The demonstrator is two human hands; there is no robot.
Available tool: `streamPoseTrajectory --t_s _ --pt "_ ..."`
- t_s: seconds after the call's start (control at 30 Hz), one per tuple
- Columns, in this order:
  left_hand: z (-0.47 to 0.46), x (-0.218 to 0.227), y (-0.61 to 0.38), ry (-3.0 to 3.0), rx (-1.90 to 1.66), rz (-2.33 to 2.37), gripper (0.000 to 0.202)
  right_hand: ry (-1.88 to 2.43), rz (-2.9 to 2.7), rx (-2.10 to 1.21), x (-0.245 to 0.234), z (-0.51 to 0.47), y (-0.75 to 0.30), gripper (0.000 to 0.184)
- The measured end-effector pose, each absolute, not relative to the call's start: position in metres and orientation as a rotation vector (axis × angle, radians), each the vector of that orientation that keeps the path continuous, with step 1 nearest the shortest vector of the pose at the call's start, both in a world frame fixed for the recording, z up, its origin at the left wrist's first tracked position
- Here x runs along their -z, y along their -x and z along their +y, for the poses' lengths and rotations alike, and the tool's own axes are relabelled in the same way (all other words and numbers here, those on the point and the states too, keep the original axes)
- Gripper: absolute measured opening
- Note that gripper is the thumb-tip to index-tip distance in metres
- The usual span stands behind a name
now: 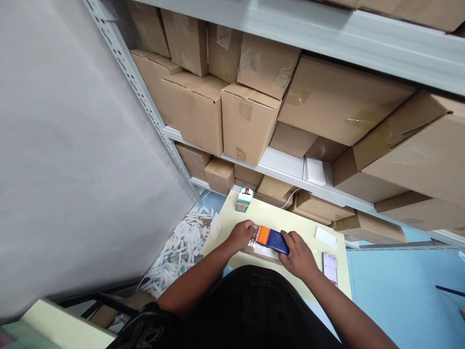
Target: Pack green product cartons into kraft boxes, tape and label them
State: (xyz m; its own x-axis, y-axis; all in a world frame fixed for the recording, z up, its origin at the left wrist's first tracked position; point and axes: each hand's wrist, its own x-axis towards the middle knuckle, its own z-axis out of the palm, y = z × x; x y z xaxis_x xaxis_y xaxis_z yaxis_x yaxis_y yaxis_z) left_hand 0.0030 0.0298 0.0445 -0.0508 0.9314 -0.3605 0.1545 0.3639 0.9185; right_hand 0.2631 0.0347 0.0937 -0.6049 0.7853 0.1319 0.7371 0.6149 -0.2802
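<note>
A flat, long item with an orange part and a dark blue part [278, 241] lies slantwise between my hands, above the front of the pale yellow table [305, 219]. I cannot make out its exact kind. My right hand [298, 257] grips its blue end, thumb on top. At the orange end, my left hand [242, 236] is closed, its thumb and fingers pinched together at the edge. Under the item shows a shiny clear plastic wrapping [254, 249] over something brown and white, partly hidden by my hands.
A green-and-white box [244, 198] stands at the table's back left corner. To the right lie a white card [326, 238] and a phone [330, 268]. Shelves with cardboard boxes [250, 121] rise behind. White paper strips [178, 252] cover the floor at left, beside a grey wall [80, 160].
</note>
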Motion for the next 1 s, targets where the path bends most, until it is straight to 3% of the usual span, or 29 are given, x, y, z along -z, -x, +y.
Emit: streamPoseTrajectory --t_s 0.3,0.67,0.93,1.0 --pt "0.009 -0.037 0.026 -1.018 -0.856 1.564 0.024 1.169 -2.727 -0.320 -0.105 0.029 -0.268 0.065" --pt "-0.013 0.030 -0.005 -1.431 -0.591 1.684 0.029 1.144 -2.813 -0.329 -0.108 0.028 -0.261 0.066" --pt "-0.011 0.028 -0.008 -1.813 -0.450 1.696 0.021 1.118 -2.830 -0.291 -0.107 0.029 -0.258 0.064" --pt "-0.010 0.024 -0.004 -1.891 -0.525 1.727 0.031 1.134 -2.821 -0.286 -0.106 0.029 -0.258 0.065"
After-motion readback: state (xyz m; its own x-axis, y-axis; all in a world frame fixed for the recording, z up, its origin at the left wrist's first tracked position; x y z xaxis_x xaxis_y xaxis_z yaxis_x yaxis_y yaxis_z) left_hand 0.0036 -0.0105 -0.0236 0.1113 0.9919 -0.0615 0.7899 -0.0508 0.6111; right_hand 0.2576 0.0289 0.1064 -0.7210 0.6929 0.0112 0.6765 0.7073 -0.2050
